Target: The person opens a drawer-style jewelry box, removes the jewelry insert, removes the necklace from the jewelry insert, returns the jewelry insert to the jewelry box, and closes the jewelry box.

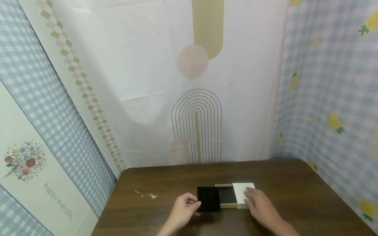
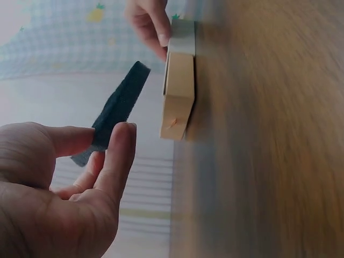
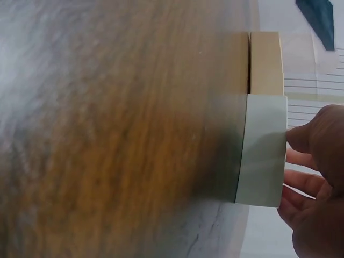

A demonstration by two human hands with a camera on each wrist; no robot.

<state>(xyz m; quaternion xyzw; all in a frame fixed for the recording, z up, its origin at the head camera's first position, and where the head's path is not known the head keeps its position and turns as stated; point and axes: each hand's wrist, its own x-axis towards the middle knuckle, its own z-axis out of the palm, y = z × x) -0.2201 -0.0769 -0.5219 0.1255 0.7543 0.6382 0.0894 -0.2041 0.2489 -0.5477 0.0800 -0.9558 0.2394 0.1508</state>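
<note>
My left hand (image 1: 183, 209) pinches a thin black velvety pad (image 1: 208, 199) by its left edge, thumb against the fingers. In the left wrist view the pad is tilted and held above the table, apart from the box. A small drawer box lies flat: its tan tray (image 1: 228, 206), dark inside, is pulled out to the left of a white sleeve (image 1: 240, 196). On top of that sleeve rest the fingertips of my right hand (image 1: 262, 206). The pad covers the tray's left end in the head view.
A fine chain necklace (image 1: 144, 195) with a small pale pendant lies on the brown wooden table (image 1: 165, 178), left of my left hand. Patterned cloths hang behind the table and along both sides.
</note>
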